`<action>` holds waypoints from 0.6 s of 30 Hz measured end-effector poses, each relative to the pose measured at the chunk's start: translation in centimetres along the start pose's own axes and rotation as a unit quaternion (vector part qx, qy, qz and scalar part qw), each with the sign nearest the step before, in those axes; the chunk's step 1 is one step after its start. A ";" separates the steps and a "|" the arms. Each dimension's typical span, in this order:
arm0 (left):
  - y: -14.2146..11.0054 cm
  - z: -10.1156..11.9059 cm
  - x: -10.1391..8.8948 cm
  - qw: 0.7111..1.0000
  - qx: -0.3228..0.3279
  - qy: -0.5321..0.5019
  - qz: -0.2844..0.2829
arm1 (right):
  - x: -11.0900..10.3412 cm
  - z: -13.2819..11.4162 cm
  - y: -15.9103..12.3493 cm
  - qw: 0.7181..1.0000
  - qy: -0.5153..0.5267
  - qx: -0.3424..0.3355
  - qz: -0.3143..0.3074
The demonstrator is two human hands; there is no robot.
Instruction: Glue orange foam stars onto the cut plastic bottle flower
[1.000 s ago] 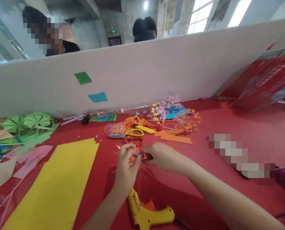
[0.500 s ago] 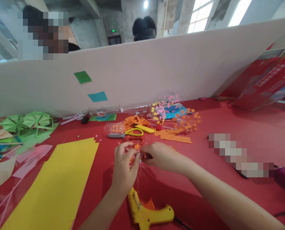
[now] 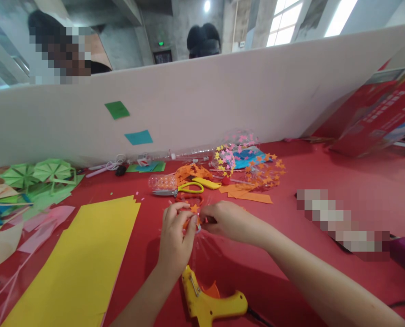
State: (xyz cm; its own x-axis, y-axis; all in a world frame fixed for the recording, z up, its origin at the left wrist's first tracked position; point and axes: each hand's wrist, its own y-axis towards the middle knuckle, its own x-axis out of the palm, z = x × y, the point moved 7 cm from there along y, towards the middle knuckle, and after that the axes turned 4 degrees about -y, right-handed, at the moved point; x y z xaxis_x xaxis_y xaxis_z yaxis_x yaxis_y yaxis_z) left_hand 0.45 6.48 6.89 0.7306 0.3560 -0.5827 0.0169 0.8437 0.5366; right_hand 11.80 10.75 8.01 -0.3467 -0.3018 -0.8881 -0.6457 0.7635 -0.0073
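Note:
Between my hands is a clear plastic piece (image 3: 205, 245) cut into thin strips that fan out, with an orange paper star (image 3: 194, 209) on its far side. My left hand (image 3: 175, 236) holds this piece, thumb and forefinger pinched at its middle. My right hand (image 3: 231, 222) meets it from the right with fingers pinched together; what lies between those fingertips is hidden. Just beyond are red-handled scissors (image 3: 190, 199), partly covered. Closer to me lies a yellow hot glue gun (image 3: 219, 309), its nozzle pointing toward my left wrist.
Yellow-handled scissors (image 3: 192, 187), a yellow cutter (image 3: 207, 183) and a clear container of orange stars (image 3: 162, 182) lie farther back. Star-covered plastic pieces (image 3: 263, 170) stand by the white partition (image 3: 222, 104). Yellow sheets (image 3: 76, 259) spread at left. People are beyond the partition.
My left thumb and fingers have shifted slightly at the plastic piece. My right hand stays nearly in place, its fingertips still close to the left ones.

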 end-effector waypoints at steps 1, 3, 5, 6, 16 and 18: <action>0.0 0.3 -0.2 1.000 0.016 0.016 0.007 | 0.0 0.0 0.0 1.000 -0.001 0.002 -0.001; 0.0 0.8 -0.4 0.998 0.042 0.032 0.021 | -0.1 -0.1 0.0 1.000 -0.005 0.006 -0.004; 0.0 1.2 -0.7 0.997 0.058 0.027 0.035 | -0.3 -0.1 -0.1 1.000 -0.008 0.009 -0.007; -0.1 1.3 -0.9 0.997 0.064 0.020 0.042 | -0.4 -0.1 -0.2 1.000 -0.010 0.011 -0.006; -0.1 2.1 -3.9 0.986 0.085 -0.031 0.137 | -2.8 0.2 -1.1 0.997 -0.029 0.014 0.077; 0.3 1.9 -4.4 0.986 0.075 -0.033 0.145 | -3.5 0.0 -1.4 0.995 -0.018 0.013 0.097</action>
State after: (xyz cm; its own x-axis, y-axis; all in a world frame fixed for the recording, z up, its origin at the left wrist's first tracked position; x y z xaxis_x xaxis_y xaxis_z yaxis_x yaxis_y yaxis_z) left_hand -1.51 4.41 10.80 0.7625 0.5422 -0.3530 -0.1024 0.6399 0.7616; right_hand 13.93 10.75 11.17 -0.4378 -0.1274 -0.8900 -0.5511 0.8202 0.1536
